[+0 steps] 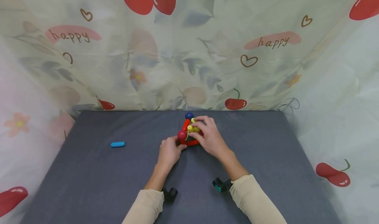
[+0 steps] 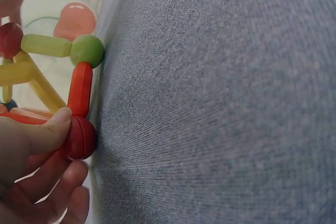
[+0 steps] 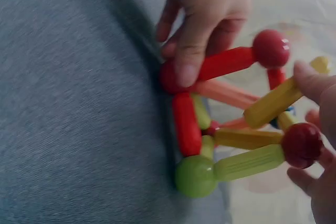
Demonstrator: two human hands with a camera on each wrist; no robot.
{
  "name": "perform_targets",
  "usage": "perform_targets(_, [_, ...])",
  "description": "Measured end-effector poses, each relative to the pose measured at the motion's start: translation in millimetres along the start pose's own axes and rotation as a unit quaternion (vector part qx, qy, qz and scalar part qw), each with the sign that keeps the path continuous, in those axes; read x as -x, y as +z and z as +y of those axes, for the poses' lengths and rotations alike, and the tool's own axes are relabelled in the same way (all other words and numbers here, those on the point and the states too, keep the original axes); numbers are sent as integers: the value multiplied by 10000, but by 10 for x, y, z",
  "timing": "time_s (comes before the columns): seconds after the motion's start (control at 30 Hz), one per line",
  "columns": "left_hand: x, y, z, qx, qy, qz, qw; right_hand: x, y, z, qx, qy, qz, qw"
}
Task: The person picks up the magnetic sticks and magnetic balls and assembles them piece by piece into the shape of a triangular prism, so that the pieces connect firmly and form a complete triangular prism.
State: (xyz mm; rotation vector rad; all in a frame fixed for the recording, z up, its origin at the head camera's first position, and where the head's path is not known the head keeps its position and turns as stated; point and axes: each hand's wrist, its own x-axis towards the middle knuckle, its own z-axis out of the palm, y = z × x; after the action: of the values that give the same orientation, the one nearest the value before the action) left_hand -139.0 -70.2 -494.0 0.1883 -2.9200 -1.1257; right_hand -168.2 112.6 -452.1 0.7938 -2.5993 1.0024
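Observation:
A frame of toy sticks and balls stands between both hands. My left hand [image 1: 170, 151] pinches a red ball [image 2: 81, 137] at its lower corner, thumb on top. From that ball a red stick [image 3: 187, 124] runs to a green ball [image 3: 196, 176], and a light green stick [image 3: 249, 162] joins the green ball to another red ball [image 3: 302, 145]. My right hand [image 1: 211, 140] pinches a yellow stick [image 3: 273, 103] by one end, its other end slanting over the frame. A blue ball [image 1: 189, 115] sits at the far side, beyond the right fingertips.
A loose blue stick [image 1: 118, 144] lies on the grey cloth-covered table [image 1: 88, 178], left of the hands. Behind the table hangs a printed curtain [image 1: 165, 52] with fruit and hearts. Black devices [image 1: 170, 195] are worn at both wrists.

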Motion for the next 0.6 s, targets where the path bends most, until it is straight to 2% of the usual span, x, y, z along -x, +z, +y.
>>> perform_targets(0.23, [8,-6,11,1,-13,-40,10000,51,103,43,939,184,-276,9950])
perform_targets(0.6, [19,1,22,-77,-6,-17,10000,67,186,11,1772,193,-312,9835])
